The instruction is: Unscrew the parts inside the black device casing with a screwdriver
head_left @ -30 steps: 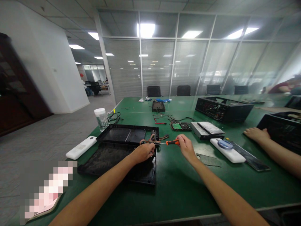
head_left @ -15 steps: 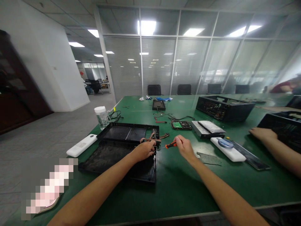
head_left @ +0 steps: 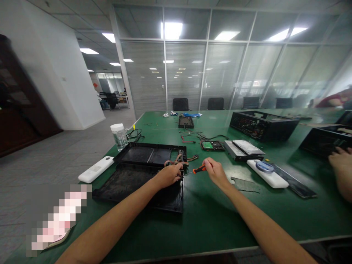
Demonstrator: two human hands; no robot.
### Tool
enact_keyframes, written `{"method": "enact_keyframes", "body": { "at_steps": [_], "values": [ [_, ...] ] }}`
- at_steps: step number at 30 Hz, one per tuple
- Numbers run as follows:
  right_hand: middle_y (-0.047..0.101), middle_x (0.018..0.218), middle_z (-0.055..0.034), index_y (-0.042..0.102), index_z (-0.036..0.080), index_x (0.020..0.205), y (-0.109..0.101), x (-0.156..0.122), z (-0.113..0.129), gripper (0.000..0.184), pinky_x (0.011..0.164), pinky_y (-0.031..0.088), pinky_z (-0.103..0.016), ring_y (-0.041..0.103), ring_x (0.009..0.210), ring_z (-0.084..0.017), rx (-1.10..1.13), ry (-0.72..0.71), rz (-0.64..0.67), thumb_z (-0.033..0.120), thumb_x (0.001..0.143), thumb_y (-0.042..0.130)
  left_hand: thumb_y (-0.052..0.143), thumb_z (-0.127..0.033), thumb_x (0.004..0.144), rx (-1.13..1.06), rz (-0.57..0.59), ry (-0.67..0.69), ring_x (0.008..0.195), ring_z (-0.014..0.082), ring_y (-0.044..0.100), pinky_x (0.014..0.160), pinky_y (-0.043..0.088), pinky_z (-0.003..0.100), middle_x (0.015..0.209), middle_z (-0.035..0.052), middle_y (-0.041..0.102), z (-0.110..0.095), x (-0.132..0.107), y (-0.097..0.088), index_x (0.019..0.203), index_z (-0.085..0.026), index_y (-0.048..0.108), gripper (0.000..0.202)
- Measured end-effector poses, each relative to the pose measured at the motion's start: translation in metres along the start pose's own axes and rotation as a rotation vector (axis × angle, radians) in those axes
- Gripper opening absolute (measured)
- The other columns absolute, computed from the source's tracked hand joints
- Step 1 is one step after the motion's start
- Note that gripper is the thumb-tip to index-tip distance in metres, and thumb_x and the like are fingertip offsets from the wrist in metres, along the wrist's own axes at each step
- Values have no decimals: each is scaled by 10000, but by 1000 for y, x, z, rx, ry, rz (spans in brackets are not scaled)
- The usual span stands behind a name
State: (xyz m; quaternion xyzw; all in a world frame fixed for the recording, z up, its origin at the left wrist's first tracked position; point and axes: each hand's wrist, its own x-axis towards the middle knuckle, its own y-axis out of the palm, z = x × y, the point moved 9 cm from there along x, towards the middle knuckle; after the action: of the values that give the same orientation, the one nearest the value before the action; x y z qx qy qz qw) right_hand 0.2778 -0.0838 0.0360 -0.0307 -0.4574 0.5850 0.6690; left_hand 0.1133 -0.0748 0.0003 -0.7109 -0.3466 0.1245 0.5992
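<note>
An open black plastic case [head_left: 137, 179] lies on the green table [head_left: 214, 220] in front of me. My left hand [head_left: 168, 175] is closed on something at the case's right edge, beside a bundle of coloured wires [head_left: 178, 161]. My right hand [head_left: 216, 171] grips a small screwdriver with an orange and black handle [head_left: 199, 169]. Its thin shaft points left and down toward the spot under my left fingers.
A white flat device [head_left: 95, 174] and a clear jar [head_left: 119, 136] sit left of the case. A green circuit board [head_left: 211, 145], a drive [head_left: 242, 149], a white device with a blue disc [head_left: 265, 172] and black chassis [head_left: 261, 124] lie to the right. Another person's hand [head_left: 341, 161] is at far right.
My right hand tilted the screwdriver, so its tip dropped from level down toward the case edge by my left hand. The other person's hand drew back to the right.
</note>
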Motion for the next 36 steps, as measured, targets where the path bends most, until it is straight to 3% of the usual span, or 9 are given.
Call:
{"method": "enact_keyframes", "body": {
  "at_steps": [11, 18, 21, 24, 27, 30, 32, 36],
  "values": [
    [574, 618, -9, 520, 211, 733, 1, -2, 10, 317, 569, 347, -234, 535, 578, -148, -129, -65, 21, 382, 884, 301, 578, -166, 770, 74, -4, 29, 884, 168, 553, 780, 399, 250, 897, 39, 618, 2, 0, 1, 937, -165, 558, 169],
    [596, 589, -40, 577, 201, 743, 5, 8, 66, 372, 533, 286, -247, 544, 544, -157, -502, -186, 139, 432, 883, 321, 558, -163, 776, 87, 0, 44, 857, 167, 554, 812, 391, 264, 870, 37, 615, 1, 0, 1, 902, -169, 581, 128],
    [610, 591, -96, 593, 177, 706, 5, 22, 89, 471, 546, 290, -270, 570, 579, -204, -679, -126, 208, 542, 852, 333, 566, -166, 771, 94, -3, 37, 853, 171, 552, 803, 391, 269, 862, 34, 610, 3, 0, 2, 891, -179, 583, 121],
    [626, 641, -105, 600, 163, 811, 8, 37, 101, 421, 558, 307, -278, 579, 598, -219, -663, -88, 318, 507, 853, 361, 577, -170, 765, 111, 4, 29, 852, 177, 549, 786, 393, 270, 845, 32, 606, 3, 0, 2, 865, -180, 582, 101],
    [637, 685, -63, 593, 200, 862, 23, 47, 105, 321, 550, 320, -262, 578, 604, -191, -500, -148, 507, 453, 853, 397, 576, -177, 767, 118, 11, 29, 858, 183, 546, 786, 391, 273, 845, 38, 605, 2, 1, 1, 851, -170, 581, 85],
    [641, 695, -108, 607, 182, 733, 20, 61, 94, 434, 594, 347, -287, 594, 684, -220, -607, -88, 431, 501, 864, 343, 569, -174, 771, 98, 17, 30, 882, 186, 547, 818, 382, 280, 871, 38, 615, 2, 1, 0, 888, -172, 583, 118],
    [646, 724, -145, 611, 156, 789, 15, 67, 87, 471, 617, 358, -316, 599, 711, -251, -698, -17, 337, 508, 871, 308, 571, -176, 772, 94, 23, 27, 902, 191, 548, 842, 373, 289, 890, 40, 620, 2, 1, 0, 918, -176, 582, 147],
    [659, 794, -106, 574, 186, 979, 31, 61, 94, 367, 599, 365, -304, 602, 674, -229, -608, -83, 477, 456, 866, 351, 582, -183, 768, 111, 28, 19, 887, 196, 554, 837, 371, 300, 858, 45, 616, 4, 2, 1, 865, -167, 584, 98]
  ]
}}
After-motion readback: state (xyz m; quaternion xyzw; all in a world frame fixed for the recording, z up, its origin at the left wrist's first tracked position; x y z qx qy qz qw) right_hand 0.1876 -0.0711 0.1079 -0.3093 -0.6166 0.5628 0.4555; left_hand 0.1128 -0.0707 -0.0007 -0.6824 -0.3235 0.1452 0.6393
